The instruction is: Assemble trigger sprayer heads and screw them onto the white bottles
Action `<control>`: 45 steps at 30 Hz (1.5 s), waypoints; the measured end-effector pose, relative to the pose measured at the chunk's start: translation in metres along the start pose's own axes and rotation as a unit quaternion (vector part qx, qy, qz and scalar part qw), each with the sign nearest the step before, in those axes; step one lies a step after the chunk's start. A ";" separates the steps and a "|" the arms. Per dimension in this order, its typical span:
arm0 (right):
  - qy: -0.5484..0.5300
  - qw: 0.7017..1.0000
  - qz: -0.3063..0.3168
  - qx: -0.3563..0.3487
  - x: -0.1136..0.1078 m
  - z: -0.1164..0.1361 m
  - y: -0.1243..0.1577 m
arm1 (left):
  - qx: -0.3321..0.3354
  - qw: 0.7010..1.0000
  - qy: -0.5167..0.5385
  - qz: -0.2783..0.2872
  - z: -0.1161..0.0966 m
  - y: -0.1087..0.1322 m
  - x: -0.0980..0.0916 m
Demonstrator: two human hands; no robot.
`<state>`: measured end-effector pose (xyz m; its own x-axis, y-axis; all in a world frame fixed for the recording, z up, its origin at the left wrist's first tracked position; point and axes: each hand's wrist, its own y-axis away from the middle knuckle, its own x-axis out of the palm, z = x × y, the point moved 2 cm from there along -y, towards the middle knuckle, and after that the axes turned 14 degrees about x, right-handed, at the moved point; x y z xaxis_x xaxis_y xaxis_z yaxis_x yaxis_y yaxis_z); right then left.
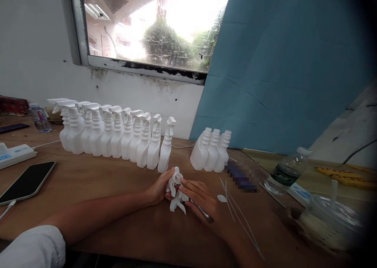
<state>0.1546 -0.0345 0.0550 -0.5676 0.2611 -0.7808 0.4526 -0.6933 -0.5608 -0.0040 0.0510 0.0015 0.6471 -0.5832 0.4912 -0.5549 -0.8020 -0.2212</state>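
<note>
My left hand [159, 187] is closed around a white spray trigger head [176, 178], just above the table's near middle. Between the fingers of my right hand [204, 199] lies a slim metal tool [203, 212], its far end reaching the trigger head; its exact kind is unclear. Just below, a second white trigger piece [178, 204] shows; I cannot tell whether it is held or lies on the table. A small white disc [222, 198] and thin white tubes [240, 211] lie right of my right hand.
A row of white bottles with spray heads [126, 138] stands at back left. Three headless bottles [213, 150] stand right of it. A phone [28, 180] and power strip [16, 155] lie left. A water bottle [285, 174] and lidded cup [330, 221] stand right.
</note>
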 end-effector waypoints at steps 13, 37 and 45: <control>-0.037 0.967 -0.001 0.251 -0.056 -0.044 0.027 | 0.111 0.963 -0.245 -0.016 -0.027 0.024 -0.037; -0.187 0.932 -0.014 0.309 -0.042 -0.029 -0.104 | 0.106 0.752 -0.649 0.044 -0.035 0.043 -0.012; -0.254 0.912 -0.062 0.316 0.006 -0.049 -0.192 | 0.141 0.782 -0.607 0.020 -0.035 0.039 -0.024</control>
<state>0.0978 0.1331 0.1442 -0.9058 0.1299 -0.4034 -0.0325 -0.9703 -0.2396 -0.0597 0.0378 0.0109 0.7465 -0.1638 -0.6449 -0.5604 -0.6773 -0.4766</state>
